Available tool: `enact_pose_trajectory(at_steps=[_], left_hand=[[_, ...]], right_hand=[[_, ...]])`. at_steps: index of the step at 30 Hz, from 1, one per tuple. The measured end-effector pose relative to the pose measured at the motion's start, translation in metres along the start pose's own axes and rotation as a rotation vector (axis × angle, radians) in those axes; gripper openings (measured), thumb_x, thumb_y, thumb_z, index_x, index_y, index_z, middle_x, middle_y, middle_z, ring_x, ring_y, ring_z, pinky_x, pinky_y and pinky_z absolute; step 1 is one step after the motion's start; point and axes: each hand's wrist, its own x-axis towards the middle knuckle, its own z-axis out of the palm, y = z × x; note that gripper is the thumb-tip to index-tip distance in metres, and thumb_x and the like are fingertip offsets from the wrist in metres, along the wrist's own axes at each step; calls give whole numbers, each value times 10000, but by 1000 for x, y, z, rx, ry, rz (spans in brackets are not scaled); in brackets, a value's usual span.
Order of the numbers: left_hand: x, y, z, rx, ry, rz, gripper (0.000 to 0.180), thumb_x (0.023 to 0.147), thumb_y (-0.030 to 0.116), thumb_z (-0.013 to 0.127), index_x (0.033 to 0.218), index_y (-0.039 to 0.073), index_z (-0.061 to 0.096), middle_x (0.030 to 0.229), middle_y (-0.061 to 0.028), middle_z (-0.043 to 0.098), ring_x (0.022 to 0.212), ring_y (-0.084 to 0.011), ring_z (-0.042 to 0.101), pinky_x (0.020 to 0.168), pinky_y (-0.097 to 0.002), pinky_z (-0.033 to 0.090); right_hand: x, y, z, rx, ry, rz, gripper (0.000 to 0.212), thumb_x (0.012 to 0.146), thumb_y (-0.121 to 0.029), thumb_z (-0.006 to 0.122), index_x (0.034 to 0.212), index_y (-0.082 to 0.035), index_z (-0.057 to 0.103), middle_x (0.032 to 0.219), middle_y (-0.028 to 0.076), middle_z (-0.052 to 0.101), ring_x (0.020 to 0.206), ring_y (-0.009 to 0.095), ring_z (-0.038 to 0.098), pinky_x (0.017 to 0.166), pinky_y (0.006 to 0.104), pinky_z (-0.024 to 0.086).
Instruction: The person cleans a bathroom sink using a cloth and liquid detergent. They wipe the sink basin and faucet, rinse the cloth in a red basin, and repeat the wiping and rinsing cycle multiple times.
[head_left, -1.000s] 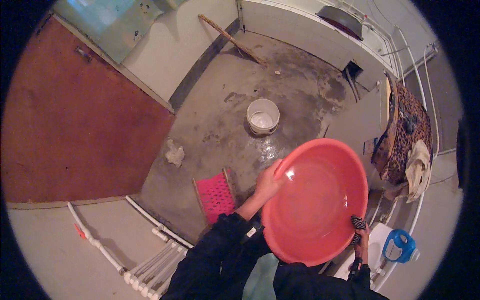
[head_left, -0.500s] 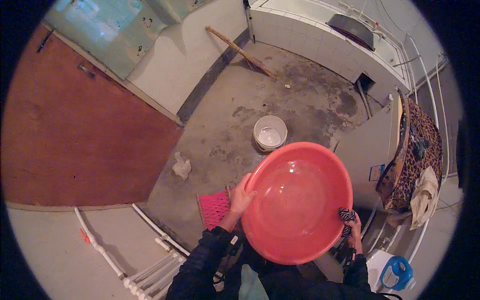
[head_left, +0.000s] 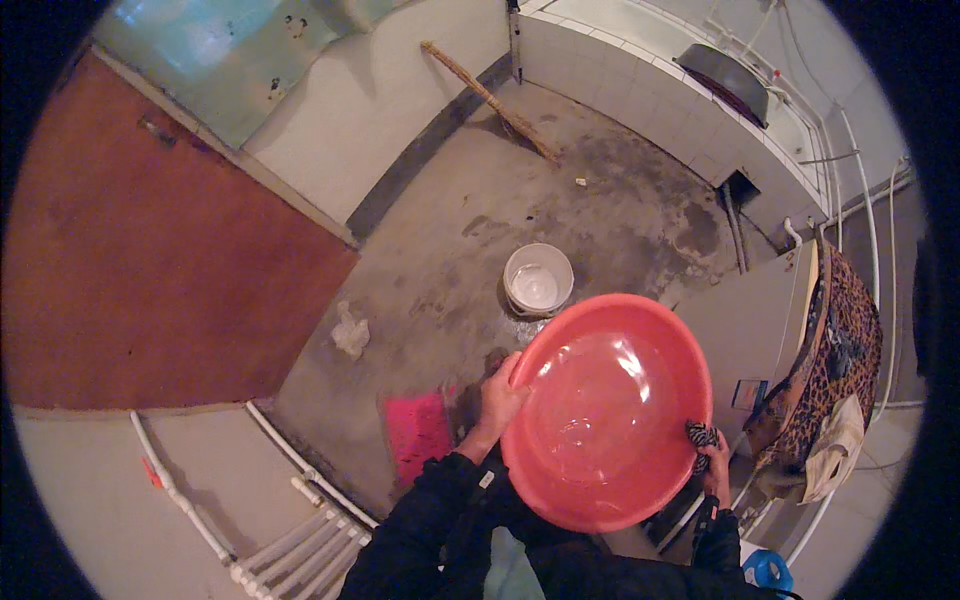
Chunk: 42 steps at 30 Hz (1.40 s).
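Observation:
I hold a large round red plastic basin [head_left: 600, 410] in front of me, tilted so its inside faces the camera; a little water glints in it. My left hand [head_left: 498, 395] grips its left rim. My right hand [head_left: 712, 462] grips the right rim together with a small dark patterned cloth [head_left: 701, 436]. Both arms wear dark sleeves.
A white bucket [head_left: 538, 279] stands on the wet concrete floor just beyond the basin. A pink plastic crate [head_left: 418, 432] sits by my left arm, a crumpled white rag [head_left: 351, 333] farther left. A broom [head_left: 490, 100] leans at the far wall. A leopard-print cloth [head_left: 840, 370] hangs on the right.
The basin has tipped up more toward me and sits lower and more central in view; my view has swung, so the bucket now lies right above the basin's rim.

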Motion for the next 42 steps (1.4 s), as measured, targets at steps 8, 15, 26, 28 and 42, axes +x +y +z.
enact_pose_trajectory(at_steps=[8,15,26,28,42], left_hand=[[132,3,14,229,-159,126,571,682,91,663,1233,100,511,1020,-174,634,944,-295,626,796,-359,495],[260,-44,15,306,-331,-7,601,672,113,700,1242,128,511,1034,-180,626,964,-309,614,833,-365,480],[408,-154,3,15,-267,-204,583,698,-84,661,1247,25,498,1133,-85,591,997,-166,557,867,-286,455],[429,-170,-2,163,-286,-168,573,711,-71,640,1252,13,473,1140,-93,582,1005,-180,561,871,-292,457],[466,-205,-2,75,-293,-154,540,748,-82,600,1260,11,453,1152,-98,575,1013,-194,564,899,-303,446]], right_hand=[[41,16,50,64,214,52,537,599,24,542,1135,-9,533,922,57,629,812,205,614,724,314,512],[113,92,130,339,315,202,576,614,47,547,1183,-31,504,928,76,630,795,223,620,706,334,518],[264,168,234,379,336,209,561,627,46,591,1176,-45,513,921,62,632,725,194,616,603,306,522],[287,169,247,410,320,190,561,621,55,593,1169,-46,524,914,62,634,729,188,618,598,305,526],[331,140,265,278,322,173,556,608,67,583,1153,-38,542,936,31,623,804,148,602,690,279,510]])
